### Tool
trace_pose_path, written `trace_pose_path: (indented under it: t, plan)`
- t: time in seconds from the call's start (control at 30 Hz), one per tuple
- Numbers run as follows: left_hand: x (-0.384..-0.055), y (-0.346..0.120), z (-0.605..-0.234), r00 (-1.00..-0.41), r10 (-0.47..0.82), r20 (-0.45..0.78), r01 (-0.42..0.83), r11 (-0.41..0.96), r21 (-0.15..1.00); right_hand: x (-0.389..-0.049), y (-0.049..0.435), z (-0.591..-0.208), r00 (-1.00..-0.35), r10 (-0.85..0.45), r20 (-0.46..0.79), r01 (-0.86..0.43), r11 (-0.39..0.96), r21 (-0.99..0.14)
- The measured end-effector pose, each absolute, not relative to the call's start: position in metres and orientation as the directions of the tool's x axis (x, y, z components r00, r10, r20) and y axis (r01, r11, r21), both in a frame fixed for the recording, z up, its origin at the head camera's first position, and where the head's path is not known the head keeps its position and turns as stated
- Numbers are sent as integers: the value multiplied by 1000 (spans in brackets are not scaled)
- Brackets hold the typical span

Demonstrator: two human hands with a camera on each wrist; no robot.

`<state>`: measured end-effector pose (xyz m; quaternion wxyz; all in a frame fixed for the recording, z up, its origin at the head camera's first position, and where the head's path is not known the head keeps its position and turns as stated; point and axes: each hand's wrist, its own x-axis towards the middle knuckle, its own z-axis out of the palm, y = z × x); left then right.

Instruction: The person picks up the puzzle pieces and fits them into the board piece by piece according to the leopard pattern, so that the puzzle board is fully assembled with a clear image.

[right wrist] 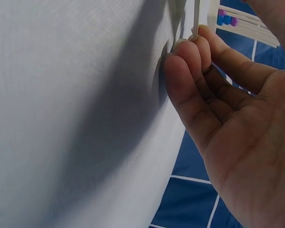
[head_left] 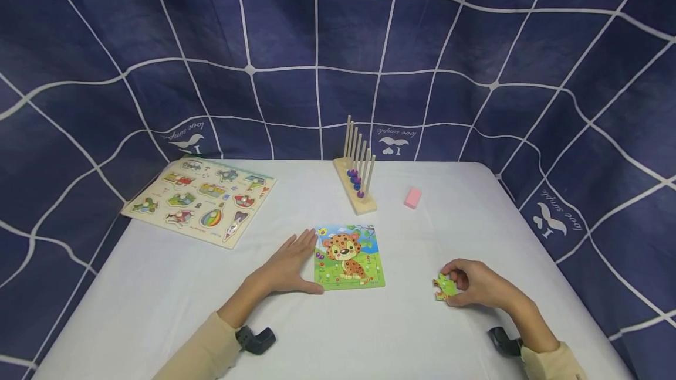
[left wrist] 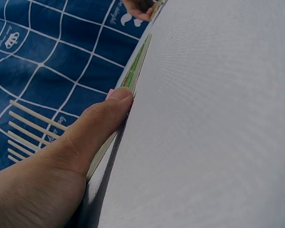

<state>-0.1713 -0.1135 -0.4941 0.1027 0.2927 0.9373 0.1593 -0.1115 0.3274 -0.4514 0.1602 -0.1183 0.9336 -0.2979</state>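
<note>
A square jigsaw puzzle [head_left: 350, 257] with a cartoon leopard on green grass lies flat on the white table. My left hand [head_left: 287, 265] rests along its left side, fingers stretched toward the upper left corner and thumb [left wrist: 102, 116] touching the lower left corner. To the right, apart from the puzzle, my right hand [head_left: 477, 285] pinches a green jigsaw piece [head_left: 445, 287] between thumb and fingers. Only the thin edge of that piece [right wrist: 196, 19] shows at the fingertips in the right wrist view, low over the table.
Behind the puzzle stands a wooden peg rack [head_left: 355, 186] with upright rods and several purple and blue beads. A pink block [head_left: 413, 197] lies to its right. At the back left is a picture peg board [head_left: 200, 201]. Blue gridded cloth [head_left: 348, 34] hangs behind and beside the table.
</note>
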Motion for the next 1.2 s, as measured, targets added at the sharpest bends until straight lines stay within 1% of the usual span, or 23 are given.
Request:
trace_pose_path:
  t: [0.27,0.47,0.53,0.77,0.93,1.2]
  plan:
    - [-171,-114,-493,-805,584,-99,517,774,365,-115,320,-452,-924,-316,-216,-136,799,-585]
    - [-170,-113,-492,-803,588,-99,514,767,384,-117,305,-452,-922,-353,-159,-195,778,-597]
    - [-170,-113,-492,-803,588,-99,516,768,379,-119,298,-451,-920,-367,-139,-221,778,-588]
    - [-170,-113,-492,-803,589,-93,519,767,376,-127,264,-447,-928,-357,-109,-248,809,-533]
    - [-171,-114,-492,-801,590,-98,522,770,366,-135,238,-448,-913,-396,-102,-293,807,-512]
    - [-171,-114,-493,-805,585,-99,515,772,372,-146,207,-452,-888,-451,-89,-348,787,-510]
